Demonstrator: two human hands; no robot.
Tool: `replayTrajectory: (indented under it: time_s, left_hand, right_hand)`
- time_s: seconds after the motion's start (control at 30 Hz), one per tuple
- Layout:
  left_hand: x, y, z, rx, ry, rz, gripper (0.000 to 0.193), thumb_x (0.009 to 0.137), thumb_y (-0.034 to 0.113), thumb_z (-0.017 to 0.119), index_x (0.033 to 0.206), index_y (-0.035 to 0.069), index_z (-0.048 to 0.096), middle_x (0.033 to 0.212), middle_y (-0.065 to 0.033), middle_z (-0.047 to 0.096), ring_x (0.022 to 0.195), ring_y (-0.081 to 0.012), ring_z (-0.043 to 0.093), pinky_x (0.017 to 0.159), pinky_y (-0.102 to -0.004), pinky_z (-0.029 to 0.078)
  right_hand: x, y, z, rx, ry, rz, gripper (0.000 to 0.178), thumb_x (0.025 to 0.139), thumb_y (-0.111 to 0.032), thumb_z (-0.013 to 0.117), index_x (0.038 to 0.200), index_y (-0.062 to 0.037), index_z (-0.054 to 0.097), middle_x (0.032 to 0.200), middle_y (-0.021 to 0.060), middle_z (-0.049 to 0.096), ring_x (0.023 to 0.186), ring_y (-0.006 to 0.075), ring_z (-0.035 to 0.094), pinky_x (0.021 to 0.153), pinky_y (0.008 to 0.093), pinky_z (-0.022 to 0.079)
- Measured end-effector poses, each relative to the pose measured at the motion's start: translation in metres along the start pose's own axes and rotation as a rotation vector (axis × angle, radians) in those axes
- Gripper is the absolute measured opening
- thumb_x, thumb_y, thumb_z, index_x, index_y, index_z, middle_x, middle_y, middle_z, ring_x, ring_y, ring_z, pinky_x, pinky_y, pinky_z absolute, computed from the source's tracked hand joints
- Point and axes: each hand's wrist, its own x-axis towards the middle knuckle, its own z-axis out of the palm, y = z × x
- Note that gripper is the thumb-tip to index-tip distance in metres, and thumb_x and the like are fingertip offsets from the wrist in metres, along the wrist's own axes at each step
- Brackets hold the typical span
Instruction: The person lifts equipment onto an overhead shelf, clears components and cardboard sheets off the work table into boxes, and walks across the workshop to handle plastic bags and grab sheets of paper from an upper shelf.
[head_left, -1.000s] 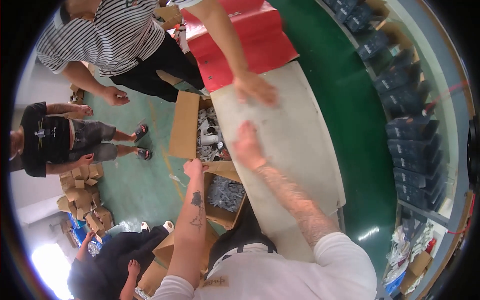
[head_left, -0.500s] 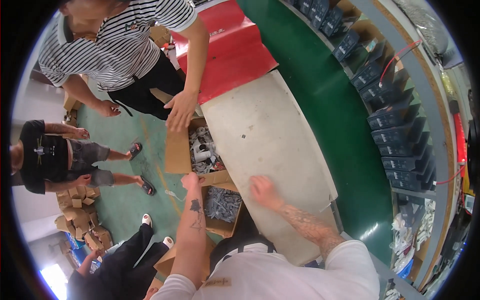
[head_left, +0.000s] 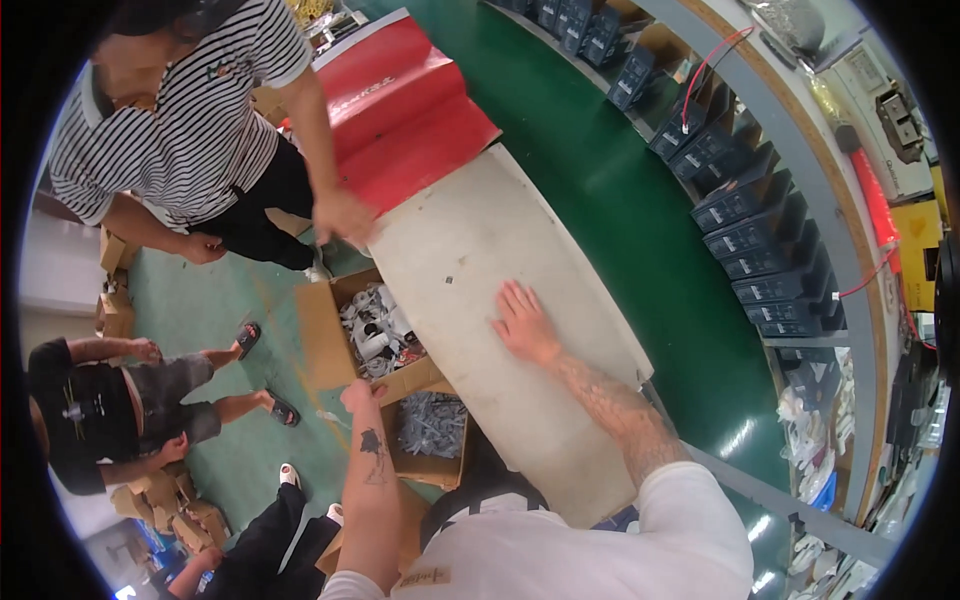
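Observation:
Palm down, my right hand (head_left: 527,325) lies on the pale worktable (head_left: 575,425), its fingers stretched out and nothing in its grasp. My left hand (head_left: 361,394) is closed at the near left corner of an open cardboard box (head_left: 410,380), fingers curled at the cardboard edge and partly hidden. White plastic parts (head_left: 375,335) and tangled pieces fill this box. Just nearer to me, a second cardboard box (head_left: 440,470) holds many small grey parts (head_left: 432,423). Both boxes stand along the table's left side.
A person in a striped shirt (head_left: 185,120) stands at the far left, one hand by the table edge. Red sheeting (head_left: 400,110) covers the table's far end. Others stand on the left. Shelving with dark blue boxes (head_left: 745,265) curves along the right, beyond green floor (head_left: 590,190).
The view has shifted. My right hand has slid farther up the table, fingers now spread flat. My left hand stays at the box corner. The striped-shirt person's hand has moved toward the table edge.

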Motion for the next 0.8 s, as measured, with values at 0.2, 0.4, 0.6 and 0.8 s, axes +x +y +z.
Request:
replayTrajectory:
  time_s: [0.2,0.4,0.6,0.8]
  left_hand:
    - [0.023,-0.033,-0.017,-0.080,-0.040,0.023,0.024,0.081,-0.001,0.049,0.098,-0.017,0.054,0.106,-0.0257,0.056,0.074,-0.0398,0.066,0.049,-0.0474,0.062]
    - [-0.006,-0.020,-0.011,-0.086,0.028,0.003,0.025,0.080,-0.001,0.048,0.099,-0.017,0.051,0.100,-0.0247,0.056,0.070,-0.0381,0.065,0.048,-0.0461,0.061]
    - [-0.014,-0.022,-0.019,-0.109,0.042,0.079,0.029,0.078,-0.002,0.051,0.103,-0.016,0.051,0.096,-0.0233,0.057,0.066,-0.0360,0.065,0.044,-0.0435,0.059]
    - [-0.023,-0.022,-0.016,0.162,0.044,0.160,0.028,0.078,0.000,0.052,0.102,-0.014,0.057,0.089,-0.0232,0.062,0.062,-0.0323,0.066,0.044,-0.0408,0.058]
  right_hand:
    - [0.101,0.071,0.017,-0.119,0.023,-0.109,0.056,0.089,-0.033,0.054,0.132,0.0031,0.046,0.142,0.0218,0.041,0.136,0.0353,0.033,0.112,0.0514,0.022]
    - [0.155,0.222,-0.044,-0.402,0.306,0.520,0.057,0.095,-0.041,0.040,0.136,-0.0005,0.041,0.143,0.0189,0.040,0.135,0.0338,0.033,0.107,0.0584,0.026]
    - [0.175,0.109,-0.001,-0.225,0.106,-0.003,0.053,0.091,-0.039,0.051,0.135,-0.0088,0.047,0.143,0.0162,0.041,0.136,0.0332,0.033,0.111,0.0553,0.022]
    - [0.178,0.235,-0.024,-0.448,0.219,0.761,0.044,0.095,-0.037,0.044,0.127,-0.0069,0.050,0.138,0.0143,0.045,0.132,0.0292,0.036,0.103,0.0605,0.031]
